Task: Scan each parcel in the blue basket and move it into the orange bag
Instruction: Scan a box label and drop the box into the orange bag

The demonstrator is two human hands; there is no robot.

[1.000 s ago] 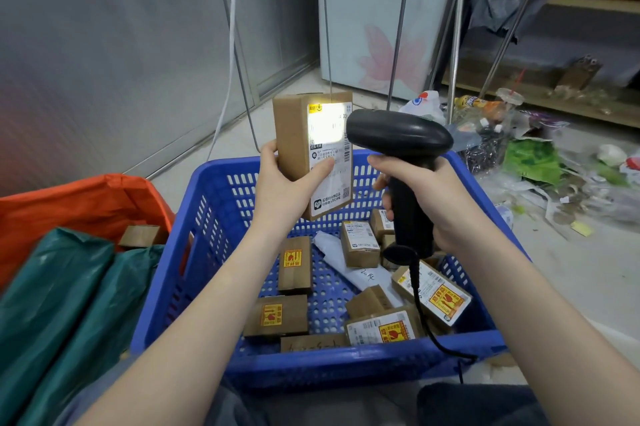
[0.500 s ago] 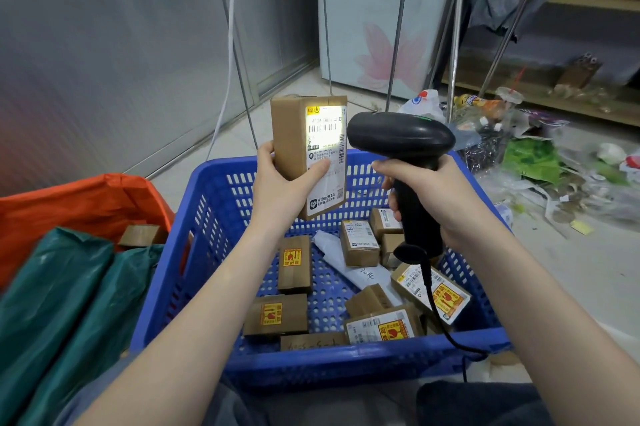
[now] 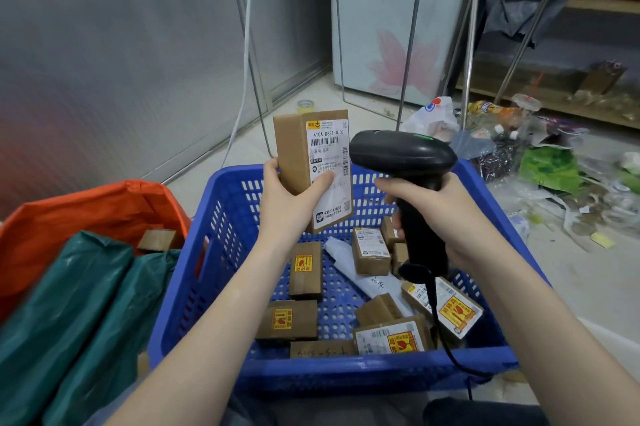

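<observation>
Above blue basket (image 3: 221,273): left hand (image 3: 289,206) grips cardboard parcel (image 3: 311,166) upright, label toward barcode scanner (image 3: 403,155) for reading; right hand (image 3: 446,218) clenches scanner handle; orange bag (image 3: 86,214) waits left.

Both bare forearms reach forward over the blue perforated plastic basket (image 3: 214,273). The left hand (image 3: 289,199) is raised above the basket's far rim, palm toward the camera, fingers behind and thumb across the front of an upright brown cardboard parcel with a white label (image 3: 311,162). The right hand (image 3: 440,214), just right of it, has its fingers wrapped round the grip of a black handheld barcode scanner (image 3: 408,176), wrist level.
</observation>
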